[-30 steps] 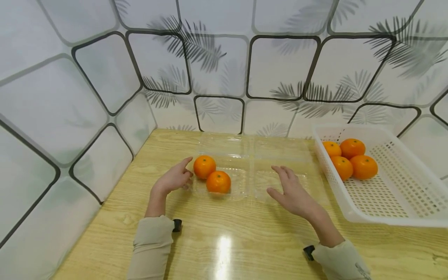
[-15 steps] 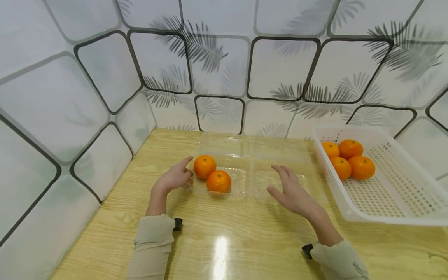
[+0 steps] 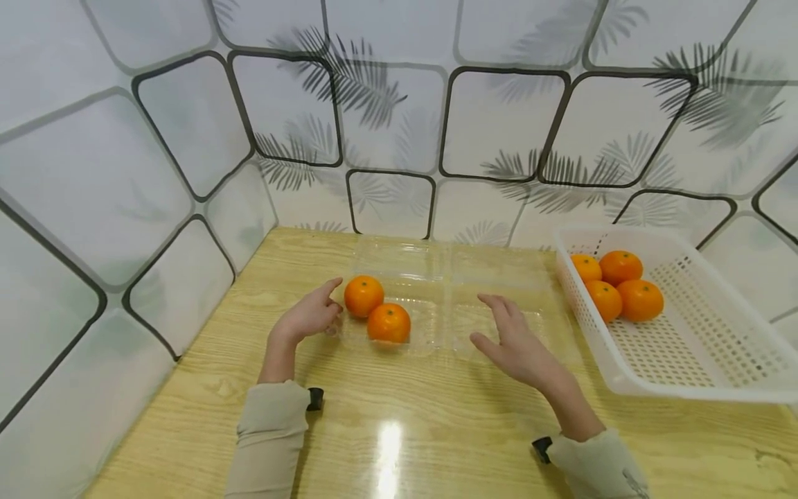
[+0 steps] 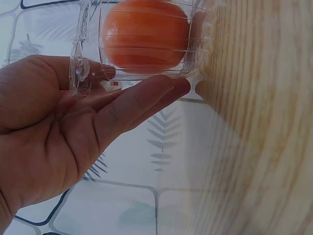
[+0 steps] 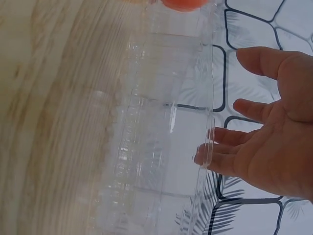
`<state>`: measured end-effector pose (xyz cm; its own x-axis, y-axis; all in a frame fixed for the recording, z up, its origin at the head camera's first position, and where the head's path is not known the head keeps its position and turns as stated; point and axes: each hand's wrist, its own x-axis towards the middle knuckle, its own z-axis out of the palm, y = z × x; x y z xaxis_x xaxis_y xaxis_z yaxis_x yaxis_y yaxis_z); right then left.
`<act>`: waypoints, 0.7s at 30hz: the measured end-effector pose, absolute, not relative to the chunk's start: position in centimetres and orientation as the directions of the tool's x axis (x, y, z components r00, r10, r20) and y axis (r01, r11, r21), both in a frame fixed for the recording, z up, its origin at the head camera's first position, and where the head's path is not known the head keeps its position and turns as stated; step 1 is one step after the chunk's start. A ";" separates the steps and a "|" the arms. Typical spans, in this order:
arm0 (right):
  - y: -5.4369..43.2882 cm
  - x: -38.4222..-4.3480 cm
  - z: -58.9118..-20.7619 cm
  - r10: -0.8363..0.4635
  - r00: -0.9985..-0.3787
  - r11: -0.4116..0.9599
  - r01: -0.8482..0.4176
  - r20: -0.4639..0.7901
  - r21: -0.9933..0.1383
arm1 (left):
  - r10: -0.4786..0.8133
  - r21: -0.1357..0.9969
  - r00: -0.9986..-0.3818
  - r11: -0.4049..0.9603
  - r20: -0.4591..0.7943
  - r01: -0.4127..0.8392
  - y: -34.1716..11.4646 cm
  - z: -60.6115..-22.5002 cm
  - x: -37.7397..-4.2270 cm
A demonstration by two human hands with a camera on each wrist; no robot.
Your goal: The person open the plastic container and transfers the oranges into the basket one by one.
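My left hand (image 3: 309,315) is at the left side of a clear plastic clamshell box (image 3: 427,324). In the left wrist view its fairly straight fingers (image 4: 146,93) touch the box's side, and the thumb tip shows through the plastic near the rim. Two mandarins (image 3: 364,296) sit side by side in this box. A second clear box section (image 3: 464,333) is to its right; whether the two are joined I cannot tell. Over that section's near right part my right hand (image 3: 520,346) has its fingers spread loosely and holds nothing. Fingertip contact with the rim (image 5: 208,142) is unclear.
A white perforated plastic basket (image 3: 679,378) stands at the right on the wooden table (image 3: 337,430), with several mandarins (image 3: 642,300) grouped in its left part. Clear lids (image 3: 399,256) lie raised behind the box sections. Patterned walls (image 3: 393,118) border the back and left.
Both hands stay nearly in place; the right hand shifts very slightly left. The view drifts a little, so the basket appears slightly farther left. The mandarins stay where they were.
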<state>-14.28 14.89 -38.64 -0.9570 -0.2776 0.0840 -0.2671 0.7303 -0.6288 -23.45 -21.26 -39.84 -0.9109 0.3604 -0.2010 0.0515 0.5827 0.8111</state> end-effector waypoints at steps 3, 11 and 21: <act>14.7 -14.3 -38.7 -0.287 -0.954 0.730 -0.272 0.080 -0.627 | 0.359 0.822 -0.911 0.568 -0.203 0.041 -21.2 -39.8 -23.4; 13.7 -14.4 -38.3 -0.303 -0.949 0.728 -0.290 0.089 -0.621 | 0.362 0.825 -0.908 0.565 -0.211 0.034 -21.1 -39.7 -23.4; 10.8 -15.2 -37.7 -0.359 -0.927 0.682 -0.341 0.109 -0.648 | 0.368 0.824 -0.906 0.565 -0.208 0.040 -21.6 -39.7 -23.5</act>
<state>-15.20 10.80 -37.68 -0.9268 -0.3592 0.1095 -0.3407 0.6816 -0.6476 -23.51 -21.56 -39.75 -0.9064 0.3677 -0.2080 0.0402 0.5651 0.8240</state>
